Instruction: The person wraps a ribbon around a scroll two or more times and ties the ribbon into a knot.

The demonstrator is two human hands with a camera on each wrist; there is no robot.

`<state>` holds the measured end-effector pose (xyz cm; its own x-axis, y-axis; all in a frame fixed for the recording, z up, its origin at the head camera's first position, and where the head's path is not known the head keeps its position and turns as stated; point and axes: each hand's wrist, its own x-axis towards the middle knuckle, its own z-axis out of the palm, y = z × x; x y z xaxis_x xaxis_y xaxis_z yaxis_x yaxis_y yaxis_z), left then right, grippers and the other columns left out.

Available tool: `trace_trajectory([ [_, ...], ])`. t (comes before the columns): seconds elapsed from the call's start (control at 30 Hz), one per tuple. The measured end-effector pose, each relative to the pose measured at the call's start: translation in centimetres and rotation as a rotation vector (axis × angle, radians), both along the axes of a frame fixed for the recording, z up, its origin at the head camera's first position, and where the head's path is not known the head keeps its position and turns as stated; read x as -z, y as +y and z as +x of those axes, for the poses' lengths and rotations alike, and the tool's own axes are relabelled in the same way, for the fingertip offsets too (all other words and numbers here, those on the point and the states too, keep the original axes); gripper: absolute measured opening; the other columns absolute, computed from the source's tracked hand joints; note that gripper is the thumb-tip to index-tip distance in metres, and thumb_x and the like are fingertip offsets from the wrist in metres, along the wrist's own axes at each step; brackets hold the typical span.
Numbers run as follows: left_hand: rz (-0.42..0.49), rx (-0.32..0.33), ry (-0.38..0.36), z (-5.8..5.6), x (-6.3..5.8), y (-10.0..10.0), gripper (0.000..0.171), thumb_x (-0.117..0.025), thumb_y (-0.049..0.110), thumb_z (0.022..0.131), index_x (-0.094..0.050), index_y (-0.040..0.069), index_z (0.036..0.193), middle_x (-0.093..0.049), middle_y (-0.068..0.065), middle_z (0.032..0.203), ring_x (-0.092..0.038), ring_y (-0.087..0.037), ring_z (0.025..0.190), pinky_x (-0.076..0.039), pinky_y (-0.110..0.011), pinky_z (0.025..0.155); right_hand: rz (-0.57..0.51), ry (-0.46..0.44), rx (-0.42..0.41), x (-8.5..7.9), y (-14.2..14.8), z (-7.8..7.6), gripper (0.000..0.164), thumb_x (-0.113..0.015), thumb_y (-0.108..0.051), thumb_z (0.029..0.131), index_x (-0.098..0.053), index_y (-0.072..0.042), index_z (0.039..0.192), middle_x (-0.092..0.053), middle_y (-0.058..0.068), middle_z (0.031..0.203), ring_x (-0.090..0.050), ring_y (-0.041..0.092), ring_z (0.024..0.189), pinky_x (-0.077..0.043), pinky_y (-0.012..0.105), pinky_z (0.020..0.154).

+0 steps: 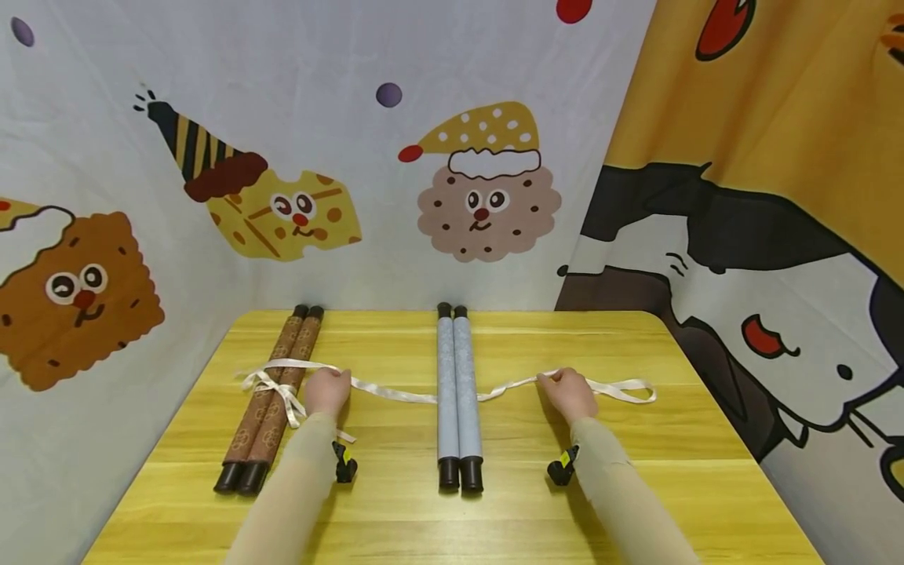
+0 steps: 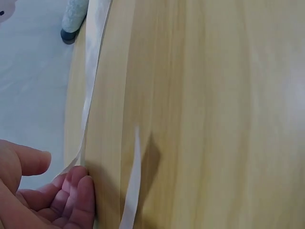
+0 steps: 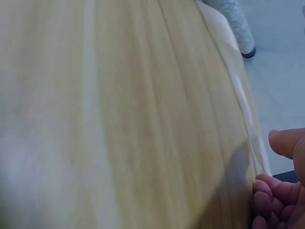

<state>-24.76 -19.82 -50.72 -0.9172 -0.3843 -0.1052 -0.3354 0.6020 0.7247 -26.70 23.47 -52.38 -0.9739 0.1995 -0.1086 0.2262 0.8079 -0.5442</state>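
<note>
A pale grey-blue scroll, rolled on two dark-tipped rods, lies upright in the middle of the head view. A white ribbon runs to it from both sides. My left hand holds the ribbon left of the scroll with curled fingers, beside a brown scroll tied with a white bow. To the right, my right hand holds the other stretch of ribbon, whose looped tail extends past it. Both wrist views show the thumb raised off the curled fingers, with the ribbon leading in at the index finger.
Everything lies on a yellow wood-grain table. A white cloth with cartoon prints hangs behind its far edge, and a yellow printed cloth hangs at the right. The left ribbon tail crosses the brown scroll.
</note>
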Motion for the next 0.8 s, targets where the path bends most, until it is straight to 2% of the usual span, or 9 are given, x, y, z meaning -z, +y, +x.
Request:
trace_trajectory([
  [0.07,0.007,-0.007,0.000,-0.1,-0.1,0.4,0.038,-0.053,0.025,0.098,-0.066,-0.009,0.107,-0.066,-0.027,0.106,-0.061,-0.043,0.096,-0.047,-0.053,0.085,0.026,-0.011,0.010,0.1,-0.3,-0.4,0.055,-0.059,-0.050,0.094,-0.066,0.001,0.114,-0.068,0.018,0.105,-0.063,0.029,0.082,-0.050,0.043,0.066],
  [0.1,0.012,-0.013,-0.005,-0.1,-0.1,0.6,0.039,-0.053,0.026,0.098,-0.066,-0.009,0.110,-0.066,-0.027,0.111,-0.061,-0.044,0.100,-0.046,-0.054,0.088,0.036,-0.013,0.014,0.1,-0.4,-0.5,0.056,-0.059,-0.051,0.094,-0.067,0.001,0.112,-0.068,0.017,0.101,-0.062,0.028,0.077,-0.049,0.041,0.061],
  [0.23,0.029,-0.037,-0.016,-0.3,-0.2,0.9,0.038,-0.053,0.027,0.098,-0.067,-0.007,0.110,-0.066,-0.027,0.112,-0.061,-0.044,0.101,-0.047,-0.055,0.088,0.074,-0.013,0.031,0.3,-0.6,-1.1,0.050,-0.059,-0.049,0.094,-0.069,0.000,0.096,-0.066,0.015,0.085,-0.056,0.026,0.062,-0.042,0.036,0.048],
  [0.37,0.024,-0.079,-0.004,-0.5,0.1,0.9,0.037,-0.054,0.025,0.097,-0.068,-0.007,0.107,-0.067,-0.026,0.110,-0.061,-0.044,0.101,-0.047,-0.054,0.087,0.111,0.011,0.046,0.8,-0.7,-1.5,0.040,-0.055,-0.041,0.095,-0.068,-0.003,0.090,-0.064,0.016,0.087,-0.059,0.030,0.068,-0.046,0.042,0.053],
  [0.57,-0.005,-0.110,0.005,-0.6,0.6,0.9,0.034,-0.050,0.020,0.096,-0.069,-0.006,0.103,-0.068,-0.025,0.106,-0.062,-0.044,0.097,-0.047,-0.055,0.083,0.114,0.077,0.042,1.4,-0.8,-1.7,0.031,-0.048,-0.028,0.098,-0.070,-0.006,0.097,-0.065,0.019,0.095,-0.063,0.037,0.083,-0.051,0.052,0.069],
  [0.7,0.016,-0.119,0.017,-0.4,0.6,1.0,0.034,-0.046,0.019,0.097,-0.069,-0.005,0.100,-0.068,-0.025,0.104,-0.062,-0.044,0.095,-0.048,-0.056,0.080,0.024,0.129,0.071,1.5,-0.7,-1.5,0.025,-0.049,-0.025,0.099,-0.063,-0.004,0.098,-0.064,0.017,0.093,-0.061,0.035,0.082,-0.048,0.048,0.070],
  [0.8,0.062,-0.136,0.037,-0.3,0.5,1.0,0.035,-0.044,0.020,0.098,-0.067,-0.005,0.103,-0.068,-0.025,0.104,-0.062,-0.043,0.094,-0.048,-0.055,0.081,-0.135,0.206,0.124,1.4,-0.4,-1.5,0.019,-0.052,-0.019,0.096,-0.058,-0.002,0.094,-0.060,0.014,0.086,-0.055,0.031,0.078,-0.042,0.041,0.069],
])
